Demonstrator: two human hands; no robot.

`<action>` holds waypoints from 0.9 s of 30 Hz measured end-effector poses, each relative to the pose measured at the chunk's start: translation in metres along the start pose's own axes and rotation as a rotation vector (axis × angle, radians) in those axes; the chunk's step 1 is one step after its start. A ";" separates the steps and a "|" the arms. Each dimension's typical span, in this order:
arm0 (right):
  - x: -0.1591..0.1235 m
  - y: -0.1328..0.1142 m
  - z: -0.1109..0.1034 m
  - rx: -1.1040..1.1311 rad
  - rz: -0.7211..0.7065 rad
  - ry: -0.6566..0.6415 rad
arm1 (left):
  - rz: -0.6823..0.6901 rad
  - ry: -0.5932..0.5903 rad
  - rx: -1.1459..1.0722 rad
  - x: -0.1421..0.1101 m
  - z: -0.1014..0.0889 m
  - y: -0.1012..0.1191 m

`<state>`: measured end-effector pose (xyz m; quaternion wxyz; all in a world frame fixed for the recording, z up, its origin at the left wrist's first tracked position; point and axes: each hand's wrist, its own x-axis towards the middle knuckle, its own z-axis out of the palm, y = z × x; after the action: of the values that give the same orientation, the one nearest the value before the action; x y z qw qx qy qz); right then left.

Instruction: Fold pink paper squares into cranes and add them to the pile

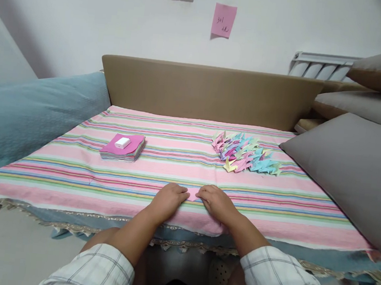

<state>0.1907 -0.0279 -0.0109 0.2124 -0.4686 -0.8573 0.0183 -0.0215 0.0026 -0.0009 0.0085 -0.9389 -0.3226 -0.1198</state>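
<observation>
Between my two hands lies a small piece of folded pink paper (192, 194), low over the striped cloth (160, 171). My left hand (171, 198) has its fingers closed on the paper's left edge. From the other side, my right hand (216, 202) pinches the right edge, with its fingertips bent down. Parts of the paper are hidden under the fingers. Beyond my right hand is a cluster of folded paper cranes (244, 153) in pink, blue, purple, green and yellow. A stack of square paper sheets (121, 154) sits farther to the left.
A small white block (123, 142) rests on the stack's pink top sheet. Grey cushions (347, 172) border the cloth on the right, a blue-covered armrest (36, 117) on the left. Behind stands a brown backrest (202, 91); a pink note (223, 21) is on the wall.
</observation>
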 end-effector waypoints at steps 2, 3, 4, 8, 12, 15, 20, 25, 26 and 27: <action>-0.002 0.001 0.000 -0.004 0.002 0.006 | 0.000 -0.005 -0.003 -0.002 -0.001 -0.002; -0.002 0.001 -0.001 -0.009 0.010 0.005 | 0.000 -0.009 0.000 -0.003 -0.001 -0.002; -0.003 0.001 -0.001 -0.013 0.019 0.001 | 0.001 -0.014 0.007 -0.003 -0.001 -0.002; -0.005 0.004 -0.003 -0.021 0.058 -0.038 | 0.010 -0.028 0.039 -0.003 -0.004 0.003; -0.008 0.009 -0.008 -0.046 0.128 -0.074 | 0.017 -0.003 0.067 -0.007 -0.008 0.014; -0.010 0.009 -0.016 -0.095 0.226 -0.076 | 0.015 -0.001 0.092 -0.009 -0.007 0.018; -0.006 -0.001 -0.020 -0.027 0.200 0.181 | 0.013 0.007 0.067 -0.010 -0.003 0.017; 0.002 -0.006 0.003 0.110 -0.012 0.139 | 0.001 0.022 0.063 -0.012 -0.004 0.016; 0.003 -0.005 0.007 0.113 -0.001 0.117 | -0.003 0.028 0.060 -0.013 -0.005 0.015; 0.004 -0.004 0.010 0.115 0.009 0.100 | -0.010 0.034 0.053 -0.014 -0.005 0.014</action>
<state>0.1817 -0.0253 -0.0176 0.2815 -0.4596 -0.8412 0.0449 -0.0249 -0.0180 0.0020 0.0385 -0.9344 -0.3304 -0.1273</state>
